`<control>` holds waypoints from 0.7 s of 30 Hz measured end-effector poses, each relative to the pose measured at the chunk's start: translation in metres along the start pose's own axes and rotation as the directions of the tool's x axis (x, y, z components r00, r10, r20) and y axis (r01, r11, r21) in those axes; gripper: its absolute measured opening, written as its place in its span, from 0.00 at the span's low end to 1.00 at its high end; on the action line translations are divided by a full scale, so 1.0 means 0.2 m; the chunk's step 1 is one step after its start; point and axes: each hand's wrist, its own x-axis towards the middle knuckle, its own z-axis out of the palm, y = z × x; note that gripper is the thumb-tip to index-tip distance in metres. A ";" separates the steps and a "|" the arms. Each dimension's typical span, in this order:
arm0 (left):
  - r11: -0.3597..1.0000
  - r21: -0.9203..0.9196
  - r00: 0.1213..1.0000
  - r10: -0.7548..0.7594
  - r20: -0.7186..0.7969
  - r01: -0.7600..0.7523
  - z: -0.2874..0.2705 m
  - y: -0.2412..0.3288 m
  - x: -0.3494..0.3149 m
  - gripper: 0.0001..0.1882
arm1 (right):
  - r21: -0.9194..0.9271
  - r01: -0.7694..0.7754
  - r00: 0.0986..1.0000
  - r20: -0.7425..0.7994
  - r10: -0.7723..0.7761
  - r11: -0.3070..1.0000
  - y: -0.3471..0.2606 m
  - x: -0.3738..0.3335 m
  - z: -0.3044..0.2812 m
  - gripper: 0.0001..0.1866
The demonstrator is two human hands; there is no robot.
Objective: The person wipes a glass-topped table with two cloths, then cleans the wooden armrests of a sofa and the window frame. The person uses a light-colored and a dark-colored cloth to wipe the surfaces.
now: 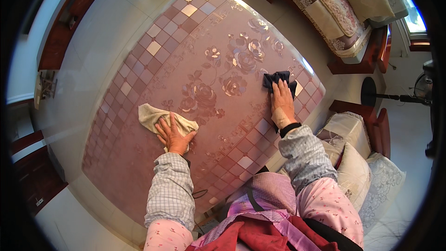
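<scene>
Left cloth (151, 117) and right cloth (276, 76) on the table (223, 116), a seat (341, 16) beyond its far right edge

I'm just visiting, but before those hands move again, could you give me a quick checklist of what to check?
1. Left hand on the beige cloth: ok, palm down, fingers spread.
2. Right hand on the dark cloth: ok, fingers stretched over it.
3. Right hand's grip: cannot tell, its thumb is hidden.
4. Cloths apart: ok, floral table covering shows between them.
5. Cloths on the table: ok, beige toward the left, dark near the right edge.
6. Cloths damp: cannot tell.
</scene>
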 end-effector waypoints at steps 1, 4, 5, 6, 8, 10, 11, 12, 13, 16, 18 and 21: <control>1.000 0.010 1.000 -0.007 0.010 0.007 0.00 0.00 0.00 0.69 | 0.004 -0.015 1.000 0.004 0.015 1.000 0.00 0.01 -0.01 0.23; 1.000 -0.007 1.000 0.017 -0.007 -0.017 0.00 -0.01 0.00 0.68 | 0.045 0.032 0.991 -0.130 -0.026 0.998 -0.02 0.15 -0.02 0.22; 1.000 0.011 1.000 0.002 -0.003 -0.002 0.01 -0.02 0.00 0.67 | 0.076 0.050 0.978 -0.205 -0.033 0.996 -0.03 0.18 -0.02 0.22; 1.000 0.012 1.000 0.007 -0.008 -0.007 0.02 -0.03 0.00 0.66 | 0.121 0.016 0.975 -0.222 0.012 0.992 -0.07 0.16 -0.01 0.22; 0.999 0.037 0.999 0.020 -0.029 -0.019 0.03 -0.04 0.01 0.65 | 0.094 -0.001 0.998 -0.060 0.007 0.996 -0.12 0.07 0.02 0.22; 0.997 0.070 0.998 0.023 -0.058 -0.019 0.03 -0.05 0.04 0.63 | 0.176 0.195 0.970 0.113 -0.216 0.965 -0.18 -0.19 0.06 0.25; 0.997 0.083 0.993 0.015 -0.115 -0.006 0.01 -0.05 0.08 0.62 | 0.101 0.320 0.928 0.166 -0.333 0.942 -0.18 -0.33 0.07 0.26; 0.996 0.088 0.987 0.011 -0.158 0.003 -0.02 -0.06 0.11 0.62 | 0.203 0.324 0.920 0.161 -0.358 0.924 -0.17 -0.45 0.08 0.25; 0.994 0.095 0.990 -0.042 -0.135 0.055 -0.05 -0.07 0.15 0.61 | 0.204 0.335 0.915 0.161 -0.369 0.920 -0.09 -0.49 0.08 0.24; 0.977 0.020 0.966 -0.209 -0.150 0.214 -0.19 -0.11 0.32 0.61 | 0.082 0.027 0.994 0.106 -0.035 0.996 0.22 -0.39 0.05 0.24; 0.973 0.015 0.963 -0.224 -0.152 0.229 -0.22 -0.12 0.39 0.65 | 0.069 -0.170 0.978 -0.113 0.177 0.983 0.41 -0.20 0.03 0.26; 0.968 0.043 0.963 -0.242 -0.122 0.249 -0.20 -0.14 0.42 0.66 | 0.027 -0.485 0.858 -0.178 0.482 0.874 0.49 0.10 0.08 0.29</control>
